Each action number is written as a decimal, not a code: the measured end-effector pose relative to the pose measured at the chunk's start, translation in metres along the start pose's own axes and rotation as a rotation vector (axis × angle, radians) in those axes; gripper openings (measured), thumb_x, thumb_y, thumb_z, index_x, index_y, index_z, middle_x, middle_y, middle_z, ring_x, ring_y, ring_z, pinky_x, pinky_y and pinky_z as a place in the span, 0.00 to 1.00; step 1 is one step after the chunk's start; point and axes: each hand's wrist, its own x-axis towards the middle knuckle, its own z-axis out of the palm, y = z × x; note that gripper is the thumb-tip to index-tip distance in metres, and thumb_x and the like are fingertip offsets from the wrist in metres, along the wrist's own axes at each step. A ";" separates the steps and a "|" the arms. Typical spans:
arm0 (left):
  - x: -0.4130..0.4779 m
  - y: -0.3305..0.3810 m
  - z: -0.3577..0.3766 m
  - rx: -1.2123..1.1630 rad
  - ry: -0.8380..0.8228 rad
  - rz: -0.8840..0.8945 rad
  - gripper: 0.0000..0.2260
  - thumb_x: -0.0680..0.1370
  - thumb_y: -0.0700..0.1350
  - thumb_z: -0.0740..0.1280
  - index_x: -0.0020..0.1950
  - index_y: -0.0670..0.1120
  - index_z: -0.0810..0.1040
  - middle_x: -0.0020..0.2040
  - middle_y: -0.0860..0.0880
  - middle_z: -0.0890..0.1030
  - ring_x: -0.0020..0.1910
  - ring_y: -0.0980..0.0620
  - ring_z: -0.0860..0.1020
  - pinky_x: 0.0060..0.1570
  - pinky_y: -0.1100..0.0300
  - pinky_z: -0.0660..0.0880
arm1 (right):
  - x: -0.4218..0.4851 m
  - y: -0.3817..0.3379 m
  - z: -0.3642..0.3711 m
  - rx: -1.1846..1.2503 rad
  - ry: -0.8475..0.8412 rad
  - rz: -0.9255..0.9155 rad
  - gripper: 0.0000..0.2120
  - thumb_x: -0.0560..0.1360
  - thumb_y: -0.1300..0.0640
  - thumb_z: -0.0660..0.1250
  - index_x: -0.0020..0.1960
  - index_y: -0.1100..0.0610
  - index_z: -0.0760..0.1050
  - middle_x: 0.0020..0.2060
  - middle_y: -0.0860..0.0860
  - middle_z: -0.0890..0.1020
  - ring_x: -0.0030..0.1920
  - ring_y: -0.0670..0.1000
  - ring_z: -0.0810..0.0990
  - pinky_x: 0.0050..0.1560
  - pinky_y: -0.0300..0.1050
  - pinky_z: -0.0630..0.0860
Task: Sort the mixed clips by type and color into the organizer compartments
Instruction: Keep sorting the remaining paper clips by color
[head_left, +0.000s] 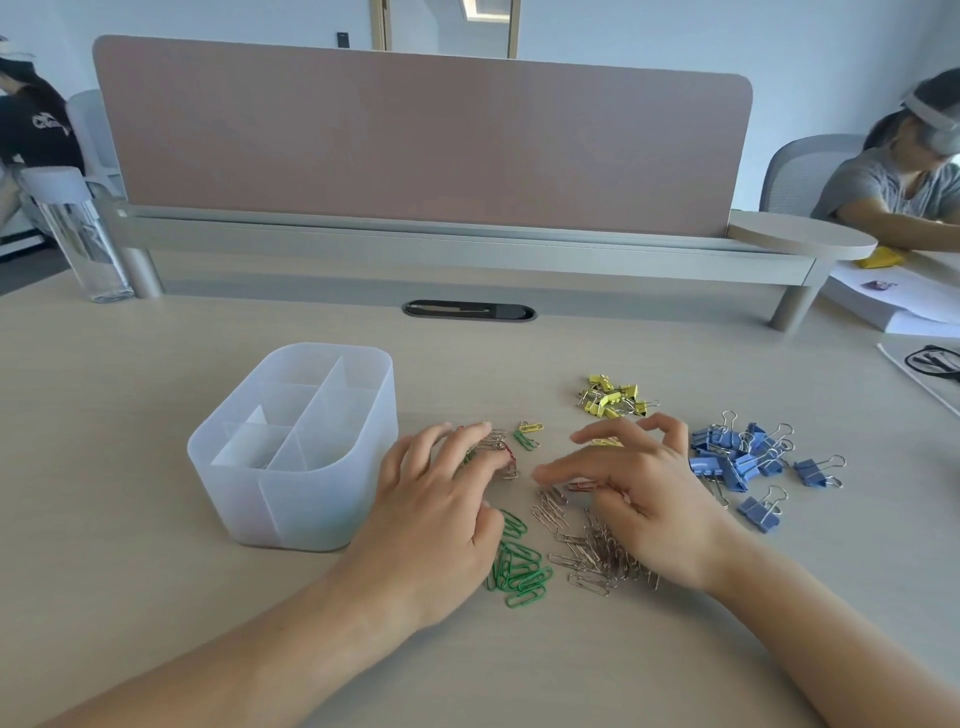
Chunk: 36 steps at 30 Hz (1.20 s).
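Frosted white organizer (322, 499); green paper clips (519, 569), silver paper clips (592, 558), yellow binder clips (610, 397), blue binder clips (727, 462) (wire handles silver). Pale wood-tone desk (156, 389) w/ dusty-pink divider panel (415, 140).

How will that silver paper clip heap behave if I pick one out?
Likely it drags neighbours: the silver paper clips lie crossed and overlapping, so loops may hook. They look thin and light, so a push would probably scatter them across the smooth table rather than shift the heap whole.
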 end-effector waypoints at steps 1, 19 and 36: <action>0.001 -0.001 0.001 0.006 0.005 -0.009 0.34 0.70 0.53 0.37 0.75 0.57 0.60 0.77 0.59 0.54 0.75 0.54 0.49 0.73 0.56 0.44 | 0.000 0.000 0.000 0.013 0.014 0.013 0.28 0.68 0.51 0.46 0.58 0.37 0.78 0.47 0.28 0.76 0.64 0.35 0.65 0.68 0.48 0.48; 0.004 -0.003 0.006 0.008 -0.009 -0.038 0.34 0.68 0.53 0.35 0.72 0.58 0.61 0.76 0.60 0.54 0.74 0.55 0.48 0.73 0.54 0.45 | -0.002 -0.008 -0.002 -0.136 -0.262 -0.071 0.31 0.70 0.48 0.41 0.67 0.31 0.68 0.64 0.20 0.65 0.71 0.33 0.54 0.71 0.47 0.39; 0.005 -0.001 0.006 0.015 -0.018 -0.042 0.34 0.68 0.54 0.37 0.72 0.59 0.61 0.77 0.59 0.54 0.75 0.53 0.49 0.74 0.52 0.47 | 0.001 -0.006 0.004 -0.102 -0.159 -0.007 0.30 0.72 0.53 0.46 0.72 0.36 0.60 0.64 0.31 0.69 0.70 0.34 0.56 0.66 0.45 0.47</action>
